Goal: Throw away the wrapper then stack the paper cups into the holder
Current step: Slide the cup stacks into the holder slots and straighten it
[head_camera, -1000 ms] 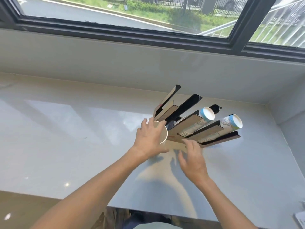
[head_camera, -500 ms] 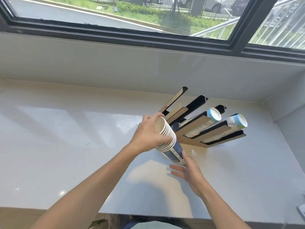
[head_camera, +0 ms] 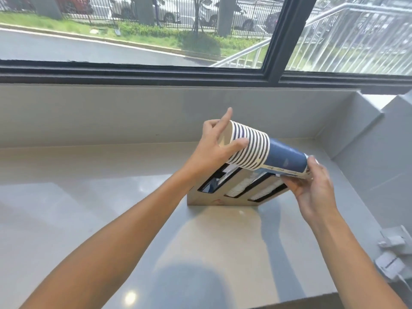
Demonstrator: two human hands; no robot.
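lifted since a moment ago, the stack of paper cups (head_camera: 252, 149) sits mid-frame above the cup holder (head_camera: 236, 190), my left hand (head_camera: 214, 148) gripping its rims, my right hand (head_camera: 316, 186) clasping its base.

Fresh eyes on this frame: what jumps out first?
The stack of paper cups, held sideways in mid-air at centre: left hand at its open mouth, right hand at its base. Right below sits the cup holder on the counter, with a big window behind.
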